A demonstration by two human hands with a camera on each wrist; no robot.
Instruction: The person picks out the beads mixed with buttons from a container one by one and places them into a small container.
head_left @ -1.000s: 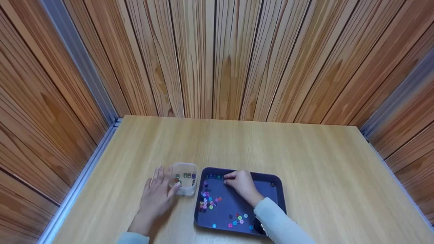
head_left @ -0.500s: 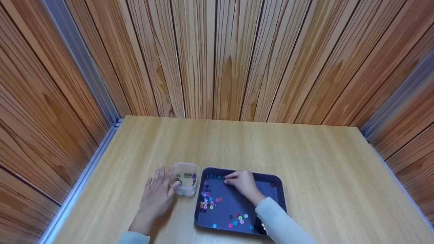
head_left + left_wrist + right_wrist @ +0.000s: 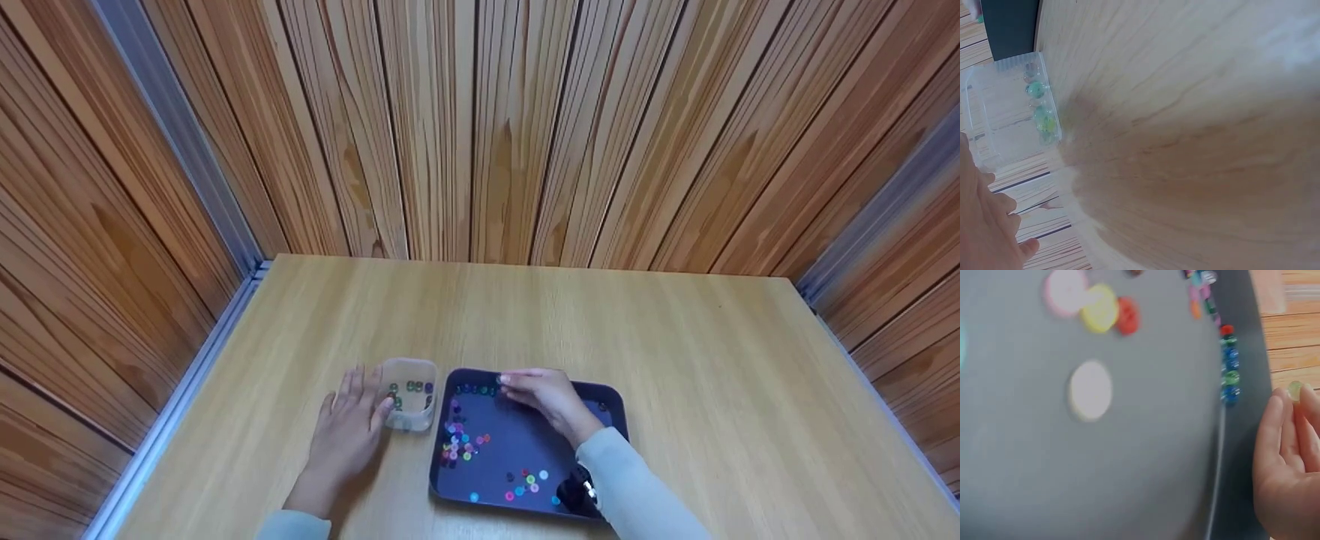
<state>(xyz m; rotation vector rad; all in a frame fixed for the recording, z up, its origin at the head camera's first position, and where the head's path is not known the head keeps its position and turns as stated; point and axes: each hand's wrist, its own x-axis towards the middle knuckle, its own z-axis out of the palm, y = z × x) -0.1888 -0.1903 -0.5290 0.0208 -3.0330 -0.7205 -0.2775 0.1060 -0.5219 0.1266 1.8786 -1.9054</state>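
Note:
My right hand [image 3: 551,397] is raised over the back edge of the dark tray [image 3: 510,442]. Between its thumb and fingertips it pinches a pale green glass marble [image 3: 1294,390]. Several blue and green marbles [image 3: 1231,363] line the tray's back wall just left of that hand. My left hand [image 3: 345,427] lies beside a clear plastic box [image 3: 409,424], fingers extended along its left side and thumb at its near rim. Inside the box are several glass marbles [image 3: 1035,89], seen through its wall in the left wrist view.
Small colourful buttons [image 3: 457,442] cluster along the tray's left side, with more buttons [image 3: 529,484] near its front. A dark wrist device [image 3: 577,491] hangs under the right sleeve. Wood-panelled walls [image 3: 510,150] enclose the table [image 3: 712,375] at the back and sides.
My right hand has lifted slightly from the row at the tray's back wall and shifted right, with a marble now showing at its fingertips. The left hand has stayed put.

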